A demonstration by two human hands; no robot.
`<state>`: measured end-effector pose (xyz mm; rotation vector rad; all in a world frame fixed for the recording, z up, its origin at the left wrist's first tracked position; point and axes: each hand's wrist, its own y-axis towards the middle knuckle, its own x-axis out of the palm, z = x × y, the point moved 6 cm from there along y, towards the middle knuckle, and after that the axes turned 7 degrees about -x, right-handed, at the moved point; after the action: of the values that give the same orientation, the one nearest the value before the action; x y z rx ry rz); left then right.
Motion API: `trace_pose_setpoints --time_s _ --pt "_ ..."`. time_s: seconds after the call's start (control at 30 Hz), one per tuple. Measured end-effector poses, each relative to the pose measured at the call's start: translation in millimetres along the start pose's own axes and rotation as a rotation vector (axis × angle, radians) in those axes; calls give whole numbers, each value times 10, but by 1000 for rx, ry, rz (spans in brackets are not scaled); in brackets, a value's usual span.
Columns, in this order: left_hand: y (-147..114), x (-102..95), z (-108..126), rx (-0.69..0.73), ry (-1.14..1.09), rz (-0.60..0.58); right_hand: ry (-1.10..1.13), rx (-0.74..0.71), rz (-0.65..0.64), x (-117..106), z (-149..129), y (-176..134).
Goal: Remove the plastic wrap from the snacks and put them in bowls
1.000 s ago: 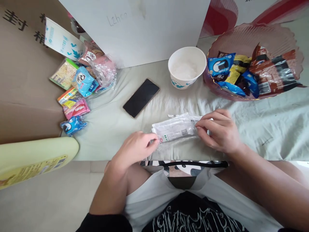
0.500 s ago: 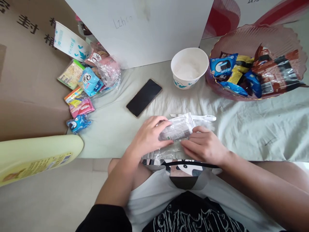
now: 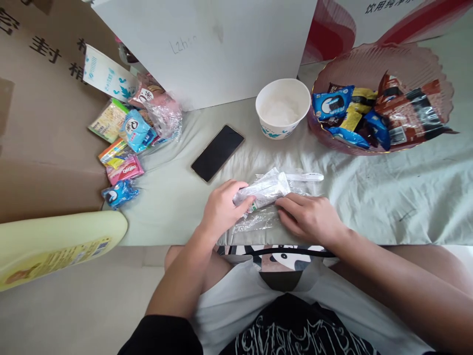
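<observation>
A small white packet in crinkly clear plastic [image 3: 264,190] lies in front of me, tilted up on its left. My left hand [image 3: 222,207] grips its left end between thumb and fingers. My right hand [image 3: 308,217] has its fingers bent together at the packet's lower right corner, pinching the plastic there; the fingertips are partly hidden. Loose clear film [image 3: 256,222] spreads below the packet towards the table's edge. Just behind the packet lies a white-handled knife [image 3: 306,177], its left part covered by the packet.
A black phone [image 3: 218,153] lies further back, left of a white paper bowl [image 3: 283,106]. A pink glass bowl [image 3: 384,54] of wrapped snacks stands at right. Several snack packs [image 3: 125,167] and a paper cup [image 3: 107,71] lie at left by a cardboard box [image 3: 48,128]. A white box [image 3: 207,59] stands behind.
The packet has shifted slightly left and tilted in my left hand. My right hand has moved a little left along its lower edge. The view has shifted slightly.
</observation>
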<state>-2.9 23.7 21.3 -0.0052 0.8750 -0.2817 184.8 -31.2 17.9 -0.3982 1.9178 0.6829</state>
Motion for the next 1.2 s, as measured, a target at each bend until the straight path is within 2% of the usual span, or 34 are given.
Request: trace_pose_setpoints --time_s 0.17,0.3,0.47,0.63,0.73,0.87,1.03,1.2 --pt "-6 -7 -106 -125 -206 -2 -6 64 -32 11 40 -17" --pt "-24 80 -106 -153 -379 -142 31 67 -26 -11 57 -14" --pt "-65 208 26 -128 -566 -338 107 80 -27 -8 69 -8" --pt "-73 257 182 -39 -668 -428 187 118 3 24 74 -10" --pt "-68 320 215 -33 -700 -463 319 142 -15 64 79 -5" --pt "-76 460 201 -156 -950 -471 596 257 -23 81 142 4" --pt "-129 619 233 -415 -1323 -469 765 363 86 28 234 -22" --pt "-151 699 268 -578 -1456 -530 1086 458 202 115 254 -85"
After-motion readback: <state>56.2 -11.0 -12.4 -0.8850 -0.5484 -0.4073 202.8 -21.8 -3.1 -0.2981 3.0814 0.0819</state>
